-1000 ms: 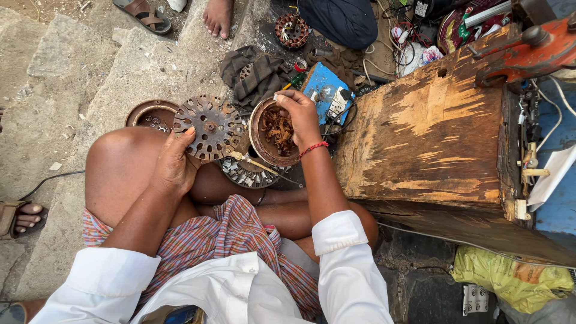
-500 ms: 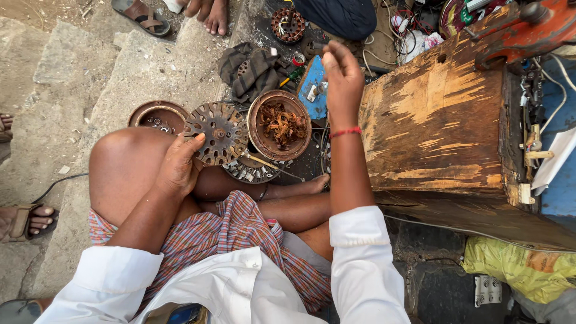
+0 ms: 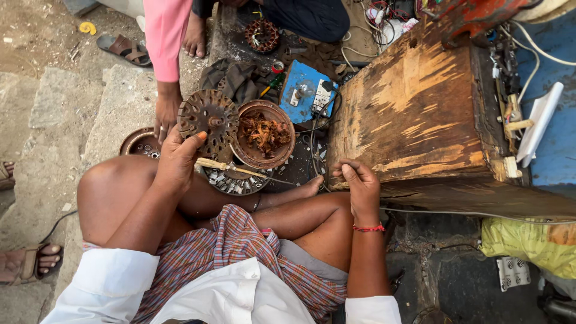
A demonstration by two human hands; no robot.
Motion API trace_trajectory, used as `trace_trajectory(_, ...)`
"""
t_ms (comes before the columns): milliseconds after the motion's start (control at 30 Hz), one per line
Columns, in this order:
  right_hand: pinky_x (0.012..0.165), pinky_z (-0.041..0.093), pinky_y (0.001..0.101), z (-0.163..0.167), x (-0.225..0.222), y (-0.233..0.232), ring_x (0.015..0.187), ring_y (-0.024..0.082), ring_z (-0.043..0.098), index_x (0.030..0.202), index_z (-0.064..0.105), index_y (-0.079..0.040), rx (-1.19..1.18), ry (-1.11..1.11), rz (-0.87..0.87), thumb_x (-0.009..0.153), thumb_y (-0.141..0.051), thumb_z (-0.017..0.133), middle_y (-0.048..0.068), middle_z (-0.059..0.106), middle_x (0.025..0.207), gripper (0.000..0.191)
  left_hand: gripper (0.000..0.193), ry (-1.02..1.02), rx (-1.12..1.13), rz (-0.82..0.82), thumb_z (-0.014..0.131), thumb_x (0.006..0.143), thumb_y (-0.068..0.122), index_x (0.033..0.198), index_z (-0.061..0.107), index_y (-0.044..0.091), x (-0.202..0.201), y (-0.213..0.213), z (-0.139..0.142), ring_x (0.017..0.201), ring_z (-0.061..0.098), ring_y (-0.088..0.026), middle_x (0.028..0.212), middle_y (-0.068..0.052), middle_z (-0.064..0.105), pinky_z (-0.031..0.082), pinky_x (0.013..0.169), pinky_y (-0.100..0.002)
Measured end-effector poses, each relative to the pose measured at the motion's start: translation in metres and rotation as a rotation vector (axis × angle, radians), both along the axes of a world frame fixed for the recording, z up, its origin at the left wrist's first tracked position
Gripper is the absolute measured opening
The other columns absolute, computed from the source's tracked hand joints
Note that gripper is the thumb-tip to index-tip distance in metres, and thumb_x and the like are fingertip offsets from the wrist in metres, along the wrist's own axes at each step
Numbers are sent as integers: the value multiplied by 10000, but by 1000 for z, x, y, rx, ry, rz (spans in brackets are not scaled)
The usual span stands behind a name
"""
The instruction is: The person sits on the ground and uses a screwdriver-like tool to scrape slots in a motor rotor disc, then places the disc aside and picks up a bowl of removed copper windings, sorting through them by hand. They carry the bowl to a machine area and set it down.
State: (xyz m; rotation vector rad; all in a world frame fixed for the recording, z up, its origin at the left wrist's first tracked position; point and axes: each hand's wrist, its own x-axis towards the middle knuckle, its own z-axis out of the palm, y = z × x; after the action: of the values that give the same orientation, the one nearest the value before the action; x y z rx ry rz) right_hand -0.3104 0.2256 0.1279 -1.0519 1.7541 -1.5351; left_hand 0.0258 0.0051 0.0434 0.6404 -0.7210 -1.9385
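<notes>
My left hand (image 3: 177, 159) grips the lower edge of a rusty round finned disc (image 3: 207, 117) and holds it upright above my knee. Another person's hand (image 3: 162, 117), in a pink sleeve, touches the disc's left rim. To the right of the disc stands a round metal bowl (image 3: 264, 135) filled with tangled copper wire scraps. A wooden-handled tool (image 3: 222, 167) lies across a toothed ring (image 3: 231, 181) under the bowl. My right hand (image 3: 358, 183), with a red thread on the wrist, is pinched shut beside the lower left corner of the wooden box (image 3: 414, 102). Nothing shows between its fingers.
A second round housing (image 3: 137, 143) lies left of the disc. A blue switch box (image 3: 306, 90) with cables and a copper-wound stator (image 3: 262, 35) sit behind the bowl. Other people's sandalled feet (image 3: 36, 261) are at the left, a yellow-green bag (image 3: 528, 240) at the right.
My right hand has come back from above the blue switch box to the wooden box's corner. The pink-sleeved hand has reached in to the disc. My left hand still holds the disc.
</notes>
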Motion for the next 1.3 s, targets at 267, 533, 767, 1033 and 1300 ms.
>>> trace_trajectory(267, 869, 572, 276, 4, 30, 12, 956, 125, 699, 1223, 691, 27, -33, -104, 0, 1043, -111, 638, 88, 746, 1097, 233, 381, -446, -529, -2, 626, 1024, 49, 1393, 560, -19, 6, -2, 14, 1072, 605, -81, 1202, -25, 679, 495, 964, -239)
trace_trajectory(533, 878, 578, 295, 4, 25, 59, 934, 156, 716, 1194, 692, 33, -86, -72, -163, 1035, -89, 646, 104, 748, 1077, 205, 291, -498, -506, 14, 653, 1057, 72, 1320, 601, -41, -3, -25, 19, 1054, 638, -110, 1172, -55, 699, 523, 965, -252)
trace_trajectory(767, 826, 568, 298, -23, 9, 63, 884, 169, 710, 1158, 702, 32, -167, -129, -266, 1027, -87, 655, 112, 755, 1025, 183, 347, -443, -415, 6, 662, 987, 45, 1320, 583, -13, -77, -105, 39, 939, 673, -100, 1110, -58, 709, 574, 840, -240)
trace_trajectory(1033, 828, 561, 313, -43, 7, 31, 868, 173, 698, 1136, 707, 37, -177, -188, -232, 1017, -85, 659, 109, 746, 996, 178, 329, -479, -76, -181, 684, 938, 72, 1246, 587, 5, -141, -162, 34, 844, 753, -182, 1025, -95, 738, 643, 716, -319)
trace_trajectory(1300, 818, 551, 317, -37, 11, 35, 854, 183, 691, 1138, 718, 50, -102, -197, -240, 1013, -96, 650, 120, 750, 973, 204, 407, -624, -149, -386, 764, 898, 117, 1264, 653, -24, -190, -209, -13, 898, 740, -245, 1084, -152, 743, 636, 737, -373)
